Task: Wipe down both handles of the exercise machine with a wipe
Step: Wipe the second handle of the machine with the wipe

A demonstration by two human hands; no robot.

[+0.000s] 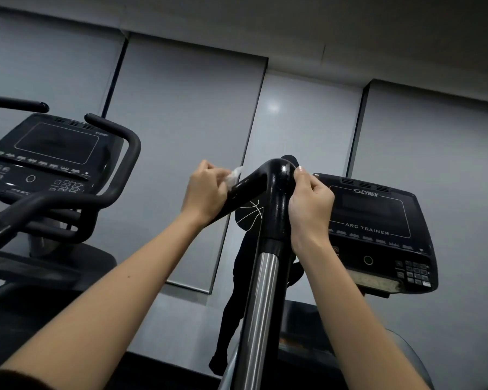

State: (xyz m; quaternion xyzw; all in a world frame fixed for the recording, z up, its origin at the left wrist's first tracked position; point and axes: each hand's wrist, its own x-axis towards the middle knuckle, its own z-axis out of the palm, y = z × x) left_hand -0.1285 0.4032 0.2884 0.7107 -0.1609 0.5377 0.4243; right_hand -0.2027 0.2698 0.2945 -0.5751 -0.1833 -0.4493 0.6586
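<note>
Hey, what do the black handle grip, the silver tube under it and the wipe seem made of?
The black handle grip: glossy black coating, likely paint or hard plastic over metal; it shows bright highlights. The silver tube: bare metal, probably polished steel, with long streaked reflections. The wipe: thin, white, crumpled sheet, paper or nonwoven cloth; I cannot tell which.

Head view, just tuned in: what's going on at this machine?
A person is wiping the exercise machine's black handle. Their left hand pinches a white wipe against the handle's angled section, just left of the bend. Their right hand grips the upright section below the bend. The console, marked Cybex Arc Trainer, sits to the right, untouched.
</note>
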